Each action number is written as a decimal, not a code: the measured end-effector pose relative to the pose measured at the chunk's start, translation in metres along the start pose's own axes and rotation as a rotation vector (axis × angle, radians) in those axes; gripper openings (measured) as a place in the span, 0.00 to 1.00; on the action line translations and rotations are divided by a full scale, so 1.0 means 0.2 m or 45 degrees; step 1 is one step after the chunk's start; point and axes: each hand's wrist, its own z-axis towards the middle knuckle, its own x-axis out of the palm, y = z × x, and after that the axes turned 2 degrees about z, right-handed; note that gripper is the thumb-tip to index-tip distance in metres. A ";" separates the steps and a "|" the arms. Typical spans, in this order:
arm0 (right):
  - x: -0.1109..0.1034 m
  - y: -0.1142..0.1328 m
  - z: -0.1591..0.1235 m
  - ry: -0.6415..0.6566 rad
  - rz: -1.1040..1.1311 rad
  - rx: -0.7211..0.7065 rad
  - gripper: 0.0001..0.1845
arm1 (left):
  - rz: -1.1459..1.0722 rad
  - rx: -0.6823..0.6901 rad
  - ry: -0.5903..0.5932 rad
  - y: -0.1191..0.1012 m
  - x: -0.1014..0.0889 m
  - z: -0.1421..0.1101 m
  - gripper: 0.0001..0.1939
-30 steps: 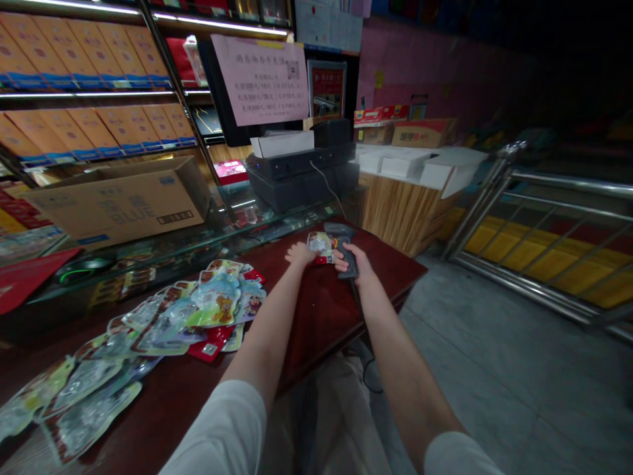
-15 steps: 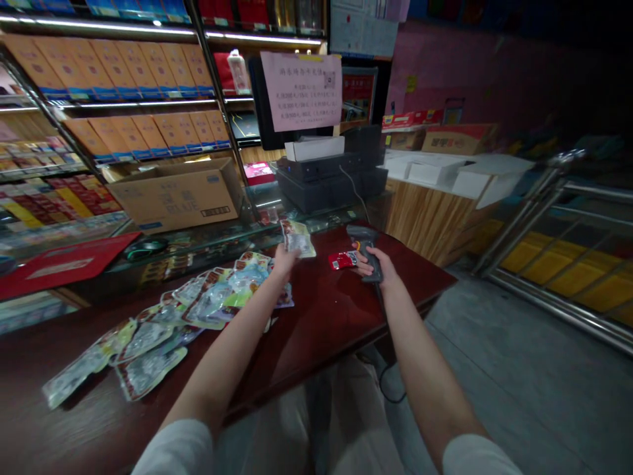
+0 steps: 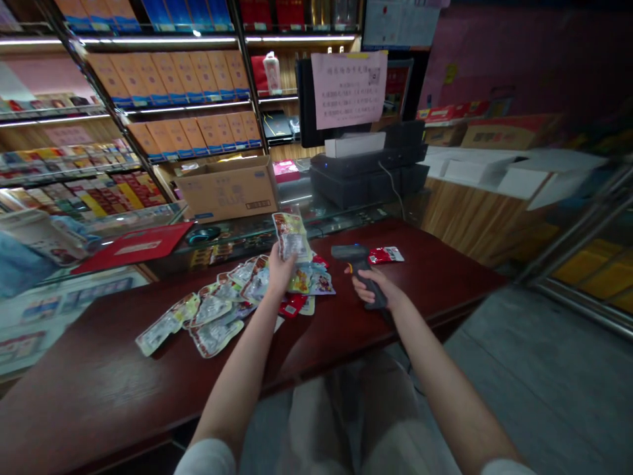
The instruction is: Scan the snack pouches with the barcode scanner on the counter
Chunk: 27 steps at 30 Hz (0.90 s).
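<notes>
My left hand [image 3: 279, 270] holds a clear snack packet [image 3: 291, 236] upright above a spread of several snack packets [image 3: 222, 307] on the dark red counter [image 3: 89, 389]. My right hand [image 3: 376, 288] grips a grey barcode scanner [image 3: 357, 260] by its handle, its head pointing left toward the held packet. A small red packet [image 3: 386, 254] lies alone on the counter just right of the scanner.
Behind the counter stand a glass display case [image 3: 306, 211], a cardboard box [image 3: 230, 188], a black register with a monitor and pink paper notice [image 3: 351, 89], and shelves of boxed goods [image 3: 163, 76]. A wooden counter with white boxes [image 3: 475, 171] and a metal railing [image 3: 578, 231] lie to the right.
My left hand carried the clear packet leftward from beside the scanner to above the pile. The red packet stayed on the counter. My right hand drew the scanner back toward me.
</notes>
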 end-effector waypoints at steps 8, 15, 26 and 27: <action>-0.01 -0.04 -0.03 -0.005 0.002 -0.017 0.18 | 0.109 -0.007 0.057 0.03 -0.04 -0.02 0.20; -0.01 -0.07 -0.04 0.003 -0.021 -0.018 0.17 | 0.215 -0.011 0.034 0.00 -0.03 -0.03 0.20; -0.01 -0.04 -0.07 -0.007 0.027 -0.044 0.18 | 0.680 0.070 0.101 -0.03 -0.08 -0.07 0.28; 0.00 -0.04 -0.07 -0.023 0.042 -0.061 0.18 | 0.799 0.087 0.100 -0.04 -0.09 -0.07 0.30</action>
